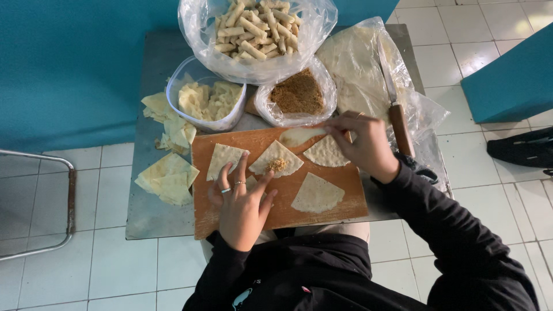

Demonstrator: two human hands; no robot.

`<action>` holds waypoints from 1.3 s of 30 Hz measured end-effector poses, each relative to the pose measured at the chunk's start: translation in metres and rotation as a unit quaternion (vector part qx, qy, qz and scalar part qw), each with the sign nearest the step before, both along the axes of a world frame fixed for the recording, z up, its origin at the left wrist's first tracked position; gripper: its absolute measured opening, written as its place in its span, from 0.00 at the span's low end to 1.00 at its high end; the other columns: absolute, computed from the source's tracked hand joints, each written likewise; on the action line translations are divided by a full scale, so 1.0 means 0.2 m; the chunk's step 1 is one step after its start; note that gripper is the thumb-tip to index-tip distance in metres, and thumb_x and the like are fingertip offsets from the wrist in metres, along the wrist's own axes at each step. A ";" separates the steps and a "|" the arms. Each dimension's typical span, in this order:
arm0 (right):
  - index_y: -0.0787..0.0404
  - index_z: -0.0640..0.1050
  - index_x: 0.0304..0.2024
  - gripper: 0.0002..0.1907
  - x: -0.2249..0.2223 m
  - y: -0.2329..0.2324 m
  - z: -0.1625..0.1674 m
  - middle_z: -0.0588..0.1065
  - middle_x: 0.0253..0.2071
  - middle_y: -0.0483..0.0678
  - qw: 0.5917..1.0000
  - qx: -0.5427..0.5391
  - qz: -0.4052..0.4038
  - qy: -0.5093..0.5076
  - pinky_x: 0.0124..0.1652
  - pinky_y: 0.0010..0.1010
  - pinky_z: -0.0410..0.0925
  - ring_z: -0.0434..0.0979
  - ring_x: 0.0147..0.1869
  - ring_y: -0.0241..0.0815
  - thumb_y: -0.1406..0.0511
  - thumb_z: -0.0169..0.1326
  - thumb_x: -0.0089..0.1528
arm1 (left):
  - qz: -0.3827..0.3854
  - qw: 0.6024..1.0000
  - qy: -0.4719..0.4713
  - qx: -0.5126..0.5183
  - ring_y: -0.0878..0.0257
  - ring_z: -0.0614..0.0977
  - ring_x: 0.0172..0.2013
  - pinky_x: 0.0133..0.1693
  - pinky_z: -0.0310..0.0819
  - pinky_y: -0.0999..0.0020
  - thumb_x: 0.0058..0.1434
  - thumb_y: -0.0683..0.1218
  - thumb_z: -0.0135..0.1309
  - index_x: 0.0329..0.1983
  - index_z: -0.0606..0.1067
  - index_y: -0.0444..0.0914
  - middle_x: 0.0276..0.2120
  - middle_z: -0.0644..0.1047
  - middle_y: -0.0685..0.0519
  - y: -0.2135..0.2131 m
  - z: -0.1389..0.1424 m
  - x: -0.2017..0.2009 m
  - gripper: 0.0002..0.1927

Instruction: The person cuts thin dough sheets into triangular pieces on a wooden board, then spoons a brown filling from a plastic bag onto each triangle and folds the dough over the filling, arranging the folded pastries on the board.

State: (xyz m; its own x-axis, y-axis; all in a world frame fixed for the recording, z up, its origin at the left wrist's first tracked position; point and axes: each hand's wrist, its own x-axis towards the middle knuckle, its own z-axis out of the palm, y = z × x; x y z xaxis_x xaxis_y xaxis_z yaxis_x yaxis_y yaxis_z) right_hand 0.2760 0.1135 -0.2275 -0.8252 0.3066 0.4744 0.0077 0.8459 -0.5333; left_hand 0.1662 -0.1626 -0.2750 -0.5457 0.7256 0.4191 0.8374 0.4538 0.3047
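At centre of the wooden board (322, 190), a triangular wrapper (276, 158) with a small heap of brown filling (277, 165) on it. Left hand (242, 201) spread flat just below it, rings on two fingers, fingertips pressing the wrapper's near edge, gripping nothing. Right hand (360, 144) up at the board's far edge, thumb and fingers pinched on a pale folded wrapper (300, 136), lifting one end. Three more cut wrappers lying flat on the board: one at left (223, 158), one at upper right (325, 152), one at lower right (317, 194). Beyond the board, a bag of brown crumbly filling (298, 92), open at the top. Left of that, a clear tub (190, 78) of pale dough scraps. Farther back, a big bag of finished rolls (256, 29). Right side, a knife (394, 98) with a wooden handle resting on a plastic-wrapped stack of round sheets (354, 63). Left of the board, loose piles of cut wrappers (167, 178) on the grey metal table (155, 219). White floor tiles all round, blue wall behind.
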 end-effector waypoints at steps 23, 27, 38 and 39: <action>0.62 0.86 0.42 0.07 -0.33 0.21 -0.08 0.79 0.33 0.54 0.999 0.003 -0.045 -0.028 0.36 0.35 0.71 0.79 0.32 0.48 0.71 0.60 0.62 | 0.056 0.990 -0.016 0.132 0.55 0.73 0.60 0.57 0.51 0.45 0.57 0.48 0.67 0.36 0.78 0.48 0.54 0.73 0.59 0.10 0.11 0.13 0.08; 0.62 0.85 0.42 0.07 -0.29 0.29 -0.10 0.80 0.33 0.52 0.996 -0.049 -0.069 -0.037 0.34 0.31 0.71 0.79 0.31 0.40 0.68 0.62 0.62 | 0.032 0.993 -0.019 0.110 0.55 0.72 0.59 0.57 0.51 0.43 0.56 0.49 0.67 0.37 0.79 0.48 0.54 0.73 0.58 0.08 0.09 0.14 0.08; 0.62 0.85 0.44 0.08 -0.10 0.33 -0.03 0.80 0.31 0.51 0.993 -0.045 -0.093 -0.053 0.33 0.28 0.68 0.76 0.29 0.36 0.66 0.63 0.64 | 0.011 0.998 -0.059 0.022 0.51 0.71 0.55 0.51 0.52 0.39 0.53 0.54 0.65 0.38 0.79 0.42 0.48 0.73 0.52 0.09 0.00 0.23 0.15; 0.62 0.85 0.44 0.08 -0.06 0.31 -0.02 0.81 0.32 0.50 0.993 -0.059 -0.086 -0.055 0.34 0.28 0.69 0.77 0.31 0.35 0.66 0.62 0.64 | 0.007 0.998 -0.063 0.027 0.52 0.71 0.54 0.50 0.53 0.40 0.54 0.52 0.64 0.37 0.79 0.43 0.47 0.74 0.54 0.09 0.00 0.24 0.12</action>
State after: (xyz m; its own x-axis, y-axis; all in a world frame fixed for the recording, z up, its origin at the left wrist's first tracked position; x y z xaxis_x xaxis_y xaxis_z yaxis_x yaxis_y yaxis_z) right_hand 0.2640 0.1761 -0.2306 -0.8007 0.4960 0.3358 0.2109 0.7582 -0.6170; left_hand 0.2150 -0.1437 -0.2754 -0.6060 0.6967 0.3840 0.7848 0.4448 0.4316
